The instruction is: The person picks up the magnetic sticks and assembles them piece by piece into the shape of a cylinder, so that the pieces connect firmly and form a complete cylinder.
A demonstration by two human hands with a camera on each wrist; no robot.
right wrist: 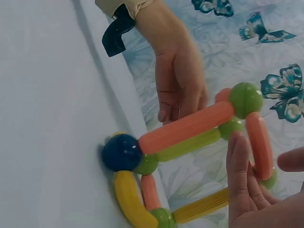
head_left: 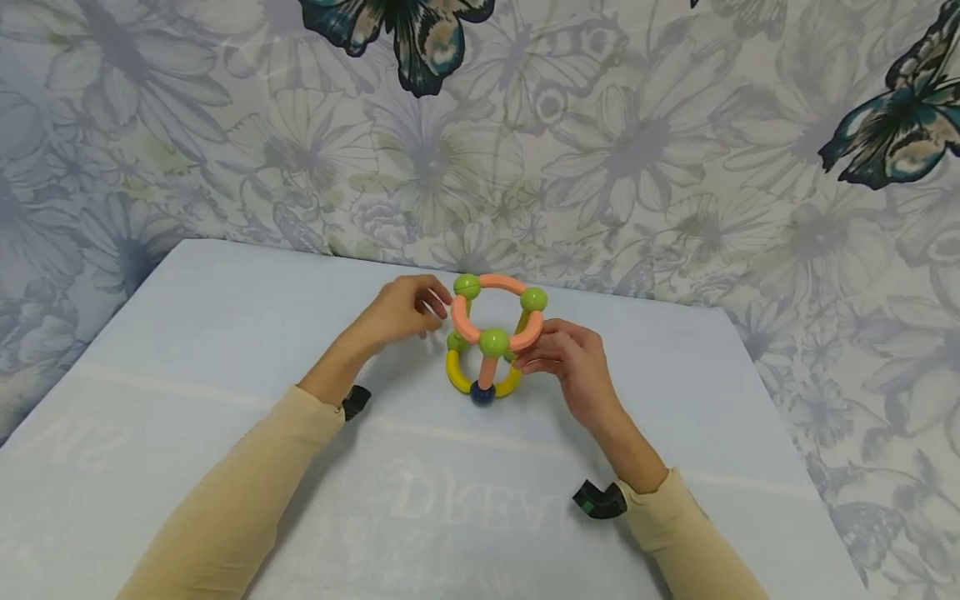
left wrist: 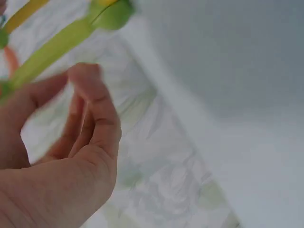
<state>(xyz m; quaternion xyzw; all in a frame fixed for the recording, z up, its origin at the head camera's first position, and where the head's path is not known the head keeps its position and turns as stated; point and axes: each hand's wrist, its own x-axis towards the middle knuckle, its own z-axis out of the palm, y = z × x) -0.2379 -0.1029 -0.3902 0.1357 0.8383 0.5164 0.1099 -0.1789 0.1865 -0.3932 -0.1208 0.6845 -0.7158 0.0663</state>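
A frame of magnetic sticks and balls [head_left: 487, 372] stands upright on the table. Its upper ring joins curved orange sticks [head_left: 501, 282] with green balls [head_left: 494, 342]; the lower ring has yellow curved sticks [head_left: 455, 371] and a dark blue ball [right wrist: 122, 152]. Straight orange, green and yellow sticks link both rings. Beside the upper left of the frame is my left hand [head_left: 405, 308], fingers loosely bent and nothing in them. My right hand [head_left: 573, 367] lies along the right side, its straight fingers [right wrist: 239, 175] at the curved orange stick and the thumb apart.
The white table [head_left: 187, 350] ends at a back edge close behind the frame. Beyond it hangs a wall covering [head_left: 637, 150] with flowers and butterflies. Black wrist cameras [head_left: 600, 500] stick out from both cream sleeves [head_left: 232, 500].
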